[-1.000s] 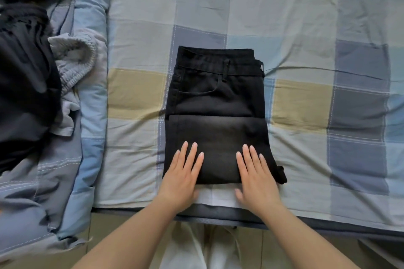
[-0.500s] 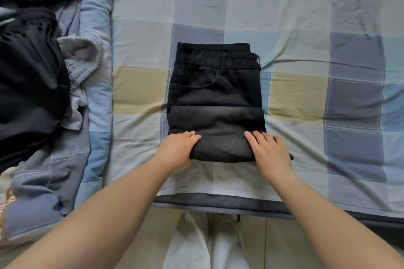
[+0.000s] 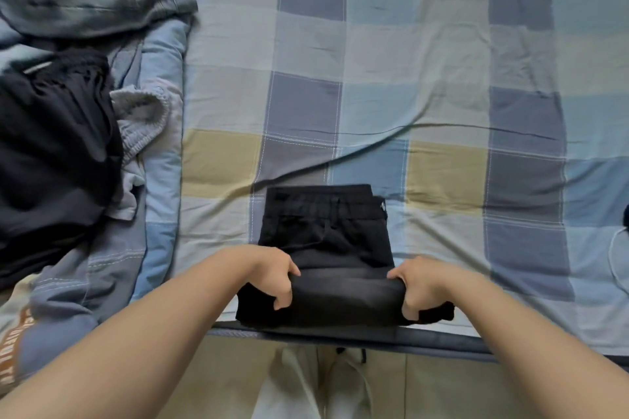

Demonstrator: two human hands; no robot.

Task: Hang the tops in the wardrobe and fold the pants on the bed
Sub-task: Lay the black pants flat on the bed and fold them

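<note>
Folding of the black pants [image 3: 326, 241] is nearly done: left hand [image 3: 272, 274] and right hand [image 3: 420, 286] grip the near fold with curled fingers [image 3: 282, 299], which next probably needs carrying over the waistband on the bed [image 3: 442, 78].

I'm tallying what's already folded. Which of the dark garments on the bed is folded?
The black pants at the bed's near edge, gripped by both hands, left and right. The black garment at left lies crumpled in a pile.
</note>
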